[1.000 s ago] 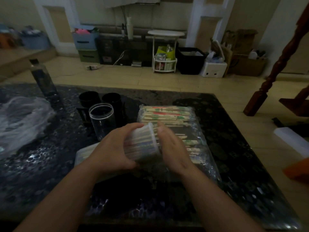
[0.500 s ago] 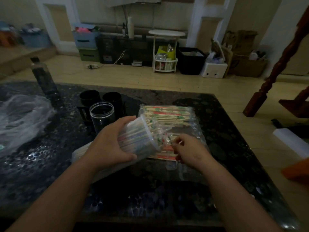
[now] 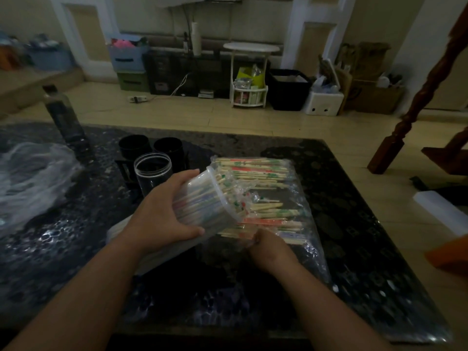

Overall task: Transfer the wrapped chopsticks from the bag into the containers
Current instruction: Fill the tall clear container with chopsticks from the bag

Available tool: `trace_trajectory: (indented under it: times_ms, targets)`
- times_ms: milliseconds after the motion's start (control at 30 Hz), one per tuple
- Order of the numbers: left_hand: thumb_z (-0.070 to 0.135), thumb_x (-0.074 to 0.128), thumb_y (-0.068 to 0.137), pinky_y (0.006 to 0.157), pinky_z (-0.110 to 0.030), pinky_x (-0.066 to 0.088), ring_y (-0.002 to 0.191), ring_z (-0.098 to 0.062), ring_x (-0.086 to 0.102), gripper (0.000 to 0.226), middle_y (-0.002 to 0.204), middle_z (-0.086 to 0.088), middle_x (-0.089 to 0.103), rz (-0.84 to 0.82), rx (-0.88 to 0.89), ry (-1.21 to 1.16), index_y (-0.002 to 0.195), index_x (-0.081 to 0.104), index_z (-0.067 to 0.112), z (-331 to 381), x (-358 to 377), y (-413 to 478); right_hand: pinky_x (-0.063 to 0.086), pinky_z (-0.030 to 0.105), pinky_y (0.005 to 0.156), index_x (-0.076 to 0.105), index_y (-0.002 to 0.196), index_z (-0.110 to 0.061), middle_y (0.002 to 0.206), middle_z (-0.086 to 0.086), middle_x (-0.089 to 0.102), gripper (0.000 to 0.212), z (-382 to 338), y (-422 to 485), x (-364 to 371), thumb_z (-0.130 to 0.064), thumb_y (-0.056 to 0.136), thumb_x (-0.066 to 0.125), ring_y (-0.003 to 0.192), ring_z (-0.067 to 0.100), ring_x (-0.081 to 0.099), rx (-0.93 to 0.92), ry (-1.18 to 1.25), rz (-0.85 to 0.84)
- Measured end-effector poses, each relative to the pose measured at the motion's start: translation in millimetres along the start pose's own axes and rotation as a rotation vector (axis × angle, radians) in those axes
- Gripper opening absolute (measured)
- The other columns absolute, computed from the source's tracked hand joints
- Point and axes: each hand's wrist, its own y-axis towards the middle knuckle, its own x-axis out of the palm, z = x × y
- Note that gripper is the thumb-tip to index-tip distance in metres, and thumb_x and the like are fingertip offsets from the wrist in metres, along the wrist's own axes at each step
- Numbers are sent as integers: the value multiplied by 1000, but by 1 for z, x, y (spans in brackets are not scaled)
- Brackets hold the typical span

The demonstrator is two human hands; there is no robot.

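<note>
Just beyond right hand (image 3: 270, 251), wrapped chopsticks (image 3: 268, 221), beside left hand (image 3: 162, 219)'s container (image 3: 202, 196)

worktop (image 3: 349, 224): black, mottled pebble pattern, bluish-white glare patches. wrapped chopsticks (image 3: 255, 171): pale tan wood, clear sleeves printed red and green, some blue. bag (image 3: 312, 241): clear. full jar (image 3: 202, 202): clear, whitish rim, same red/green/blue showing through. empty jar (image 3: 153, 173): clear. cups (image 3: 134, 149): black, both. crumpled plastic (image 3: 30, 178): translucent white. floor (image 3: 253, 117): tan tile.
</note>
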Motion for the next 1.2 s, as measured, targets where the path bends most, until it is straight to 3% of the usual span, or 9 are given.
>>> trace_trajectory:
  times_ms: [100,200,300,467,700,833,933,1200]
  targets:
    - [47,82,43,82,7,28,108,29,39,95,116,57,36,-8,-8,-5,119,32,74,0,-1,0,47,31,82,65,108,-17,111,9,69,33,-4,7,6,-43,94,50,105,29,63,-122,49,125]
    - [50,81,43,81,6,29,107,29,39,94,115,57,35,-14,-16,-4,119,31,74,0,0,0,51,36,84,64,115,-21,113,6,66,31,2,5,7,-32,92,46,104,29,63,-231,-254,221]
    - [48,82,43,80,4,31,106,28,40,95,114,57,36,-12,-23,-2,119,32,73,-1,-1,0,44,37,92,56,130,-26,125,2,59,40,9,6,7,-20,90,51,114,27,56,-293,-425,229]
    - [42,85,45,80,6,30,106,30,39,97,114,58,35,-14,-13,3,119,31,73,-1,-1,0,41,38,101,39,145,-33,137,1,50,59,12,11,7,-18,90,53,120,28,52,-319,-421,217]
    - [40,85,44,81,6,30,108,27,41,98,115,56,38,-15,-13,-2,121,33,70,-2,0,0,34,42,107,35,145,-38,141,-3,44,61,13,13,4,-24,90,56,124,26,50,-294,-395,221]
    - [44,84,44,82,4,31,109,26,41,98,116,54,38,-20,-19,7,121,31,72,-2,1,1,34,41,105,34,145,-39,139,-3,44,60,12,10,2,-23,91,56,123,25,52,-319,-400,227]
    - [46,84,43,86,-1,32,113,22,42,99,118,50,40,-23,-27,8,122,30,72,-4,2,1,36,38,102,43,141,-35,133,-2,49,53,11,11,1,-22,91,54,121,25,52,-331,-408,256]
    - [46,83,43,86,4,30,114,21,43,100,120,51,40,-22,-23,1,124,31,70,-5,4,2,44,37,92,45,141,-34,132,-1,52,49,14,13,4,-22,94,51,113,28,59,-348,-421,221]
